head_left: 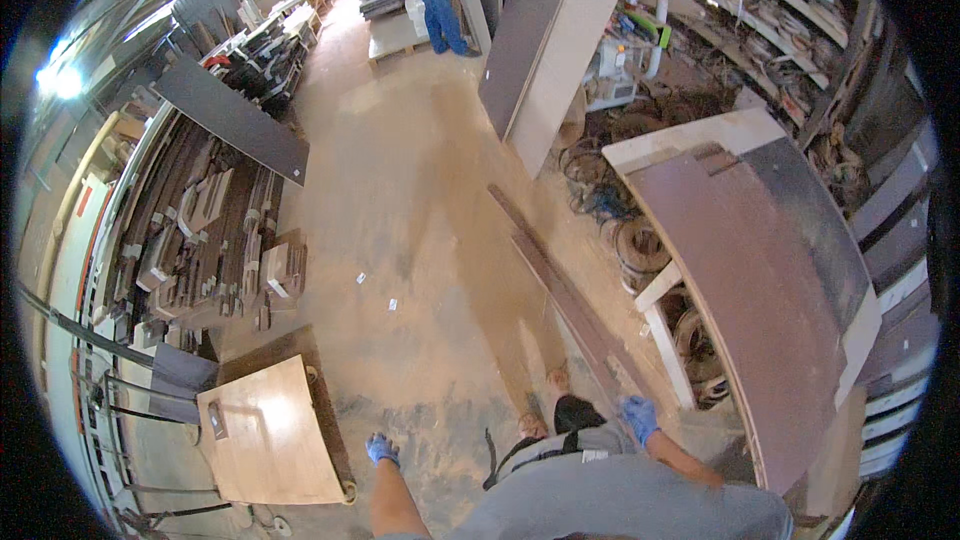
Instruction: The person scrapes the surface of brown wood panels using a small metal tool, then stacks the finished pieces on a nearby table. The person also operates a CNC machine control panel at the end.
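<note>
I'm standing at the near end of some long brown planks [577, 314].
Blue-gloved left hand [383, 448] is hanging half-open over the floor [400, 365]; right hand [638, 420] is reaching the planks' near end, can't tell if gripping. Planks are slanting away ahead.

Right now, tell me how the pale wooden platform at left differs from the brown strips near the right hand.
The platform is pale, with a bright shine; the strips are dark reddish-brown and look duller. The platform is broad, whereas the strips are long and narrow. Both have flat, board-like surfaces.
</note>
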`<state>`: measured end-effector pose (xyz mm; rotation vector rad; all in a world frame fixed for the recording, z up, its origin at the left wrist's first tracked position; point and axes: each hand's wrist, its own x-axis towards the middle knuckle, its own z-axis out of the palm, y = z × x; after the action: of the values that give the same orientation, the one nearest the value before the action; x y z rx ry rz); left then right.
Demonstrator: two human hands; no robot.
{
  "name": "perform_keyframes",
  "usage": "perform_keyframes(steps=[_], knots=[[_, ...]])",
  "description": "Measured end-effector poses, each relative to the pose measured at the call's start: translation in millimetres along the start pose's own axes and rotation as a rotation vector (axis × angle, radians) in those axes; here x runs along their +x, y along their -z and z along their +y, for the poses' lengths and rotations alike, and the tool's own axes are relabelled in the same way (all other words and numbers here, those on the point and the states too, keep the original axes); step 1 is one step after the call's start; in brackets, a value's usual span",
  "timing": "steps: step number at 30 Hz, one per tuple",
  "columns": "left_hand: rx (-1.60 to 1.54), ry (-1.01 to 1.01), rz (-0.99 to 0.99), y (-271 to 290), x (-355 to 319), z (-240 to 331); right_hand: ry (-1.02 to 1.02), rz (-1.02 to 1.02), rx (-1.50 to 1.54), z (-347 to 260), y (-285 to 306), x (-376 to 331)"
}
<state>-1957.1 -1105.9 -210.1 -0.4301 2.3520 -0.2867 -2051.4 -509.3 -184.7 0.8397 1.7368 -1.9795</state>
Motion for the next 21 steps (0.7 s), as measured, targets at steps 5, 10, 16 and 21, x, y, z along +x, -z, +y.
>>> perform_keyframes(steps=[5, 10, 16, 21], knots=[[0.116, -0.111, 0.040, -69.3, -46.8, 16.5, 0.108, 0.136, -0.409, -27.2, -10.3, 25.2], [-0.959, 0.151, -0.452, -33.1, -1.0, 158.5, 0.095, 0.213, -0.573, -12.4, 30.7, 124.2], [-1.856, 0.182, -0.115, 63.7, 52.9, 257.9, 0.006, 0.167, -0.547, -102.9, 53.0, 238.4], [-2.072, 0.259, 0.059, 189.7, 40.7, 303.5, 0.059, -0.133, -0.265, -222.0, 31.6, 313.2]])
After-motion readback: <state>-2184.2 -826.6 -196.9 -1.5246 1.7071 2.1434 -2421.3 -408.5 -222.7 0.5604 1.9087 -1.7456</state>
